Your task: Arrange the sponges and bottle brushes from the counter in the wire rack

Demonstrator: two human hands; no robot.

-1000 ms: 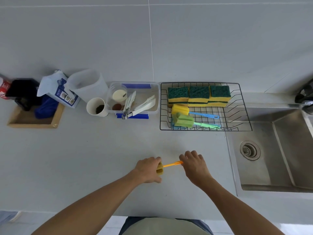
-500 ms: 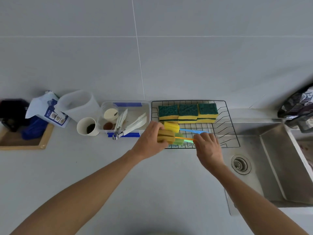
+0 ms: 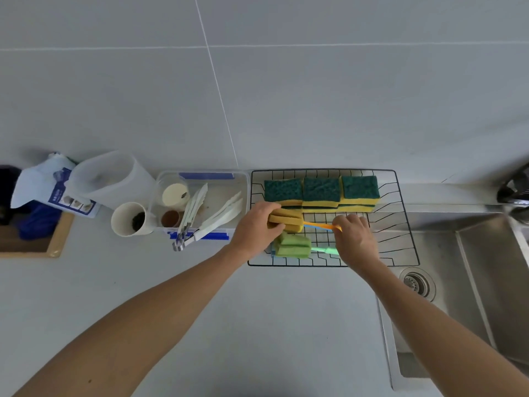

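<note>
1. The fingers [image 3: 270,209] of the left hand [image 3: 256,227] wrap around the yellow foam head of the orange-handled bottle brush [image 3: 286,222]; the right hand [image 3: 355,239] pinches the thin orange handle at its far end.
2. The brush hangs low over the wire rack [image 3: 400,224], just in front of the stacked sponges [image 3: 322,193] and behind the green brush [image 3: 293,246] already lying there.
3. Best to lower it level, handle parallel to the green one, and let go of both ends together (a tilted handle could slip through the wires).
4. The foam is soft and ribbed and will squash; the handle is slim, stiff plastic. The sponges are yellow blocks with coarse green scouring tops. The rack is thin black wire with open gaps.
</note>
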